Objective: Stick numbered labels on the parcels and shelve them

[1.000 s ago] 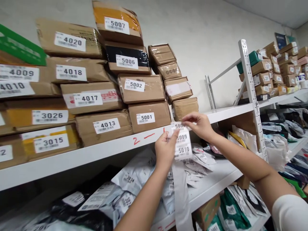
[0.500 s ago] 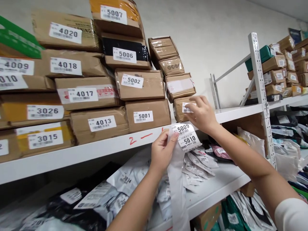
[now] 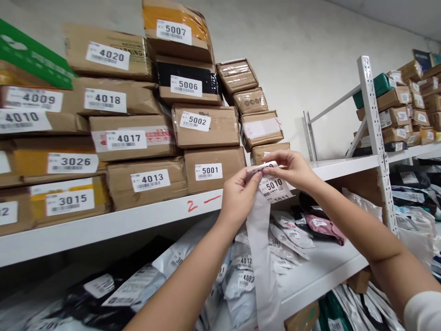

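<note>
A strip of printed number labels (image 3: 260, 243) hangs down from my left hand (image 3: 237, 195), which pinches it near the top between thumb and fingers. My right hand (image 3: 292, 169) has its thumb and fingertips closed on the curled upper label (image 3: 270, 166), whose number is partly covered. Below the fingers, the label 5010 (image 3: 274, 185) shows on the strip, with the top of 5011 under it. Just behind my hands, a small cardboard box (image 3: 258, 154) at the bottom of the narrow stack is mostly hidden.
Numbered cardboard boxes (image 3: 212, 170) are stacked on the white upper shelf (image 3: 165, 207). Bagged parcels (image 3: 237, 271) lie on the lower shelf (image 3: 310, 276). To the right stands a perforated metal post (image 3: 374, 119), with more boxes (image 3: 396, 112) beyond it. A green sign (image 3: 31, 55) juts in at left.
My right hand has come down and left from the small box to the top label, which is now curled between both hands. More of the strip, including 5011, shows below.
</note>
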A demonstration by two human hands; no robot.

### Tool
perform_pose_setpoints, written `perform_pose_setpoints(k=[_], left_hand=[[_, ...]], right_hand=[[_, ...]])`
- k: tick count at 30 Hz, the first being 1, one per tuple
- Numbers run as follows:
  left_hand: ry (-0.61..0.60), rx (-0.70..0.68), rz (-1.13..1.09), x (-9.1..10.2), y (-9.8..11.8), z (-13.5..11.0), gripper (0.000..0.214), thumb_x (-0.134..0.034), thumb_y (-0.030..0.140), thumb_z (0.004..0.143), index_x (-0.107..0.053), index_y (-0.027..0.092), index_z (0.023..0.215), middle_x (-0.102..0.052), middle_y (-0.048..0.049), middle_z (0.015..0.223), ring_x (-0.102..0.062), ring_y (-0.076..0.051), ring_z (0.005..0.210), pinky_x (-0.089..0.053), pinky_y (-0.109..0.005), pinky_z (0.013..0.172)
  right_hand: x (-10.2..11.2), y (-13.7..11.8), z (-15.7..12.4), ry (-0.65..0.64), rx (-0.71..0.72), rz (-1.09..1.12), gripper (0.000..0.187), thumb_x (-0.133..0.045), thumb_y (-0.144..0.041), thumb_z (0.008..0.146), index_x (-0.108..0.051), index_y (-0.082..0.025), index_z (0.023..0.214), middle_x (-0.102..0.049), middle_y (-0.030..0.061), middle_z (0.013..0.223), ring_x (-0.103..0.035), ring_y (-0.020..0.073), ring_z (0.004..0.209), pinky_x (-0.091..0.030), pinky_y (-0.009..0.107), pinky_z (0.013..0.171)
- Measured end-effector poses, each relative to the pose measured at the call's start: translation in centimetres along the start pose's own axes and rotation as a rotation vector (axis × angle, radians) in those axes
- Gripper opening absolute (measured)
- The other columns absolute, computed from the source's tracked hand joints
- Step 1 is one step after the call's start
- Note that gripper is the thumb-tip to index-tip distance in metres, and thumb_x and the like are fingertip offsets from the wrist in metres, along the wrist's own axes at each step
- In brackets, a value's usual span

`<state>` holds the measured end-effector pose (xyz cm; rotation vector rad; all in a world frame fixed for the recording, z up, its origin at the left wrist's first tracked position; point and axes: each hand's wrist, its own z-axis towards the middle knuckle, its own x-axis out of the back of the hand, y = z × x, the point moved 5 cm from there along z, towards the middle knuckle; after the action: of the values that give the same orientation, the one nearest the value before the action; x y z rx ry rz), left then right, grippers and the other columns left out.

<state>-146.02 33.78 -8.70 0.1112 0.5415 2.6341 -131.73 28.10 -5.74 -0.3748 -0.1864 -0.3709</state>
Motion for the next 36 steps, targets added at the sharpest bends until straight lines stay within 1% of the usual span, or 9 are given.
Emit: perform_pose_setpoints(k=[4,8,12,15,18,22,27,31,36], left_hand=[[0.073,-0.015,0.18,0.9,1.1,1.8,0.029,-0.077,0.046,0.072,-0.068,0.018,0.073,-0.062,0.0012,0.063,-0.051,-0.013,0.061,-0.042,-0.024,0.057],[0.159,-0.025,0.265,2.1,2.1,2.2,0.037,-0.078,0.049,0.071,-0.056,0.02,0.062,-0.049,0.0055,0.054,-0.04,-0.011,0.054,-0.032,-0.023,0.05],[0.142,-0.057,0.249,2.9,2.4,1.9,0.034,-0.084,0.049,0.063,-0.065,0.02,0.068,-0.061,0.0031,0.063,-0.051,-0.013,0.061,-0.042,-0.024,0.058],[0.114,-0.082,0.243,3.6,2.5,2.0,0.031,-0.083,0.049,0.065,-0.072,0.021,0.073,-0.07,-0.0006,0.072,-0.06,-0.017,0.07,-0.049,-0.026,0.066],[0.103,-0.026,0.174,4.0,2.3,1.9,0.036,-0.085,0.049,0.062,-0.078,0.02,0.081,-0.075,-0.0033,0.08,-0.065,-0.019,0.077,-0.053,-0.029,0.071],[0.118,0.106,0.007,4.0,1.6,1.7,0.059,-0.093,0.046,0.05,-0.079,0.016,0.098,-0.078,-0.0076,0.088,-0.071,-0.022,0.083,-0.058,-0.034,0.077],[0.062,0.092,-0.081,3.6,1.6,2.3,0.064,-0.091,0.044,0.055,-0.077,0.019,0.113,-0.079,-0.0102,0.106,-0.072,-0.023,0.096,-0.06,-0.035,0.084],[-0.003,0.072,-0.098,3.5,1.8,2.8,0.062,-0.091,0.044,0.057,-0.076,0.018,0.111,-0.079,-0.0088,0.102,-0.072,-0.022,0.093,-0.059,-0.035,0.085],[0.016,0.077,-0.099,3.5,1.9,2.8,0.06,-0.094,0.043,0.049,-0.077,0.017,0.1,-0.079,-0.0079,0.095,-0.071,-0.022,0.09,-0.058,-0.035,0.083]], right_hand=[[-0.1,-0.6,2.2,0.002,-0.056,0.061,0.034,-0.092,-0.032,0.061,-0.073,-0.015,0.084,-0.074,0.004,0.085,-0.067,0.0144,0.076,-0.057,0.028,0.073],[-0.7,-0.9,3.4,-0.038,-0.126,0.162,0.03,-0.09,-0.033,0.067,-0.073,-0.015,0.084,-0.074,0.003,0.08,-0.067,0.0125,0.072,-0.056,0.025,0.068],[-1.4,-1.2,3.6,-0.197,-0.207,0.124,0.023,-0.087,-0.029,0.071,-0.075,-0.015,0.084,-0.071,0.0009,0.072,-0.06,0.0088,0.061,-0.049,0.02,0.055],[-2.0,-1.1,3.3,-0.269,-0.241,0.11,0.02,-0.087,-0.031,0.072,-0.075,-0.016,0.079,-0.071,0.0002,0.069,-0.06,0.0086,0.06,-0.048,0.019,0.053],[-2.1,-1.2,3.3,-0.19,-0.197,0.138,0.02,-0.089,-0.028,0.069,-0.075,-0.016,0.078,-0.074,0.0016,0.074,-0.065,0.0115,0.067,-0.054,0.022,0.06],[-2.3,-1.0,3.5,-0.113,-0.162,0.138,0.023,-0.091,-0.023,0.065,-0.076,-0.016,0.081,-0.076,0.0031,0.079,-0.07,0.0141,0.072,-0.058,0.024,0.066],[-2.3,-1.0,4.0,-0.062,-0.127,0.131,0.026,-0.092,-0.02,0.061,-0.074,-0.016,0.081,-0.077,0.0028,0.081,-0.072,0.0153,0.078,-0.061,0.028,0.075],[-2.5,-1.4,3.9,-0.061,-0.102,0.136,0.028,-0.091,-0.019,0.061,-0.074,-0.016,0.083,-0.077,0.0031,0.085,-0.072,0.0155,0.08,-0.061,0.029,0.078],[-2.7,-1.0,3.7,-0.099,-0.13,0.137,0.024,-0.089,-0.022,0.065,-0.073,-0.016,0.082,-0.076,0.0035,0.084,-0.072,0.0161,0.08,-0.061,0.031,0.079]])
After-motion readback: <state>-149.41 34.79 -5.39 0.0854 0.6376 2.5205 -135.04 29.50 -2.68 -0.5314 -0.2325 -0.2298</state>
